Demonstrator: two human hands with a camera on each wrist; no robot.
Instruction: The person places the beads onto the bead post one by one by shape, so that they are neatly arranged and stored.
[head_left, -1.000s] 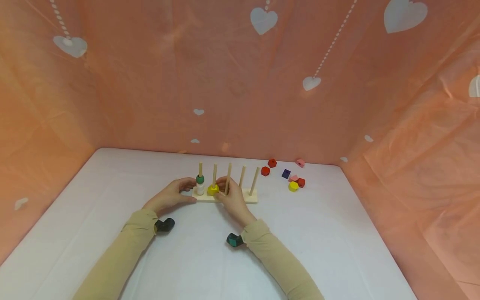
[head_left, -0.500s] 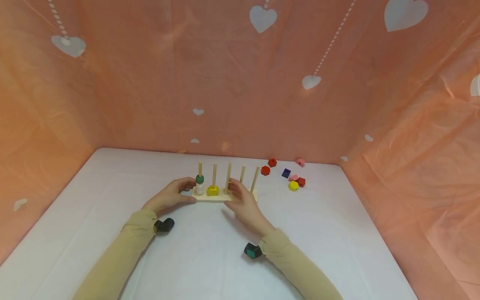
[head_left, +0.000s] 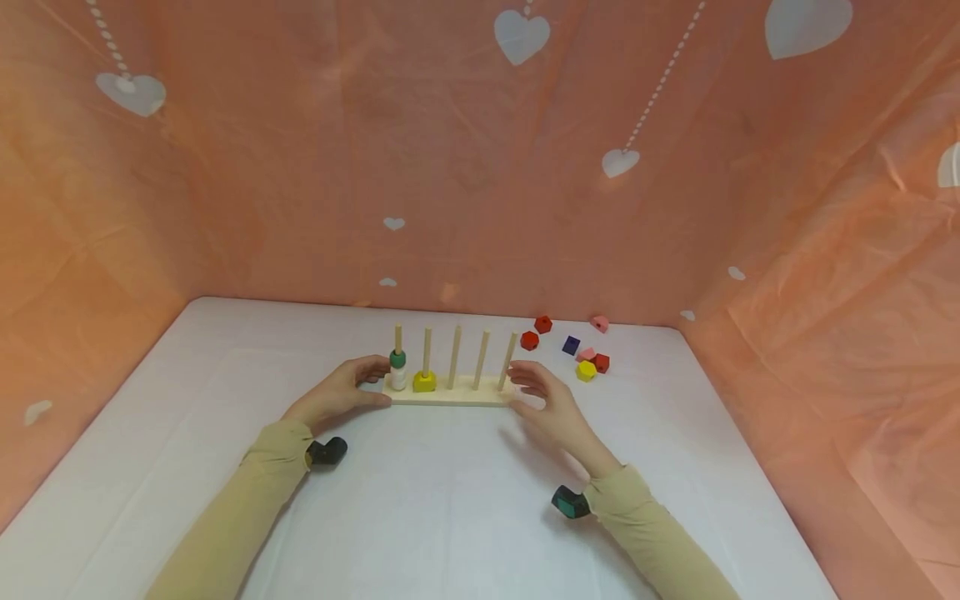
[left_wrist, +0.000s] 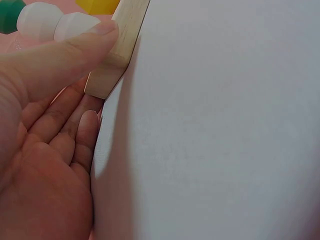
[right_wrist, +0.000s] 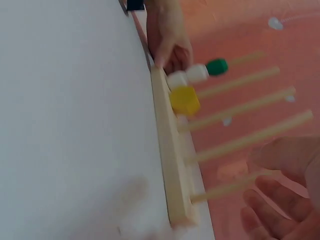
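Note:
A pale wooden peg board with a row of upright pegs lies on the table in the head view. On its leftmost peg are white beads with a green bead on top. The second peg carries a yellow bead at the bottom; the other pegs are bare. My left hand grips the board's left end, thumb on the front edge and fingers behind, as the base end in the left wrist view confirms. Near the right end, my right hand holds nothing, its fingers loosely bent by the last peg.
Loose beads lie behind and right of the board: red beads, a dark blue bead, pink beads and a yellow hexagonal bead. An orange curtain with hearts stands behind the white table.
My right hand has let go of the yellow bead on the second peg and moved right, past the other pegs to the board's right end. My left hand has stayed in place.

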